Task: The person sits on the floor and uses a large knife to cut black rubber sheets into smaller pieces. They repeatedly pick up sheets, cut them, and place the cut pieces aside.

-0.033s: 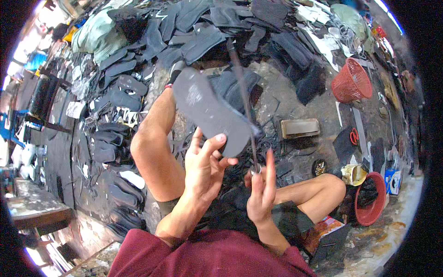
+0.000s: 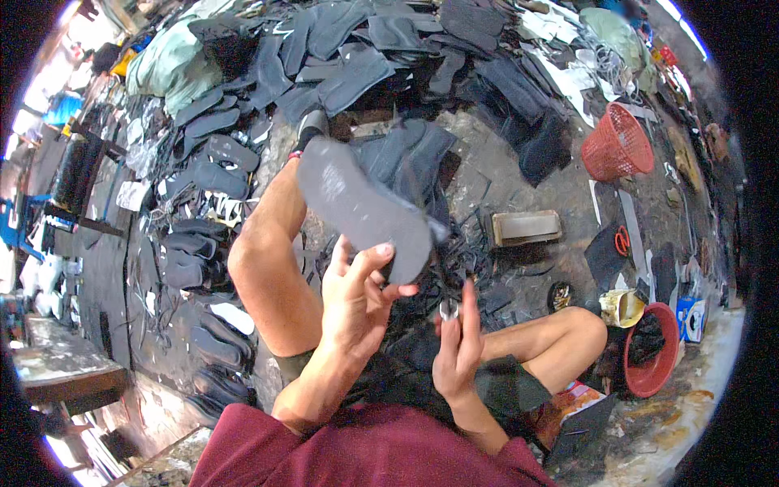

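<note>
My left hand [image 2: 350, 304] is closed on the narrower end of a grey shoe sole [image 2: 365, 207], thumb on its upper face and fingers beneath. The sole is tilted up and away, its wide end at the far left. To its right my right hand [image 2: 459, 345] is closed round the near end of a long thin knife [image 2: 448, 308], forefinger stretched forward. The blade is smeared by motion and hard to follow. A thin dark strip or flap [image 2: 438, 230] shows at the sole's right edge; whether it is still attached I cannot tell.
Dark soles and sheets [image 2: 353, 77] lie heaped at the far side. More soles [image 2: 215, 174] line the left. On the right are a whetstone-like block [image 2: 527, 227], a red mesh basket [image 2: 617, 150], red-handled scissors [image 2: 622, 240] and a red basin [image 2: 665, 365]. Dark scraps [image 2: 462, 264] lie between my legs.
The sole has moved slightly left and toward me in my left hand. The knife blade, plain earlier as a long line crossing in front of the sole, is now mostly blurred away.
</note>
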{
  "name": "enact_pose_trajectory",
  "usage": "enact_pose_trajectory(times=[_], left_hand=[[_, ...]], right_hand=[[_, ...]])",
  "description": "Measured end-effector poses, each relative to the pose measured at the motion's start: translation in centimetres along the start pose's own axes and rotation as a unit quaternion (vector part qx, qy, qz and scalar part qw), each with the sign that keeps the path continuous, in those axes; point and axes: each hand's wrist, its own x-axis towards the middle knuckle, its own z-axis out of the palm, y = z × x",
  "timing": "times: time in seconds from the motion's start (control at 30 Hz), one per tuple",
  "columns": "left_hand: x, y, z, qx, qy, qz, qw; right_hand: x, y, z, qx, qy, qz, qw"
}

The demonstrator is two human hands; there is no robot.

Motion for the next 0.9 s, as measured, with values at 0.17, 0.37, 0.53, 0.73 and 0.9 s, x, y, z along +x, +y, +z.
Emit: enact_pose_trajectory(times=[0.17,0.37,0.53,0.73,0.9], left_hand=[[-1.6,1.2,0.0,0.018,0.074,0.024,0.997],[-1.9,0.9,-3.6,0.129,0.088,0.019,0.988],[-2.1,0.8,-6.5,0.101,0.079,0.064,0.99],[-2.9,0.3,-6.4,0.187,0.121,0.032,0.974],[-3.5,-0.2,-6.3,0.107,0.111,0.03,0.988]], right_hand=[[-7.2,5.5,-3.7,-0.127,-0.006,-0.08,0.989],[-3.8,2.6,-5.2,-0.151,-0.108,-0.065,0.98],[-0.2,0.2,-5.7,-0.194,-0.197,-0.091,0.957],[2.6,-1.3,-1.7,-0.151,-0.218,-0.06,0.962],[3.5,-1.1,2.0,-0.143,-0.218,-0.083,0.962]])
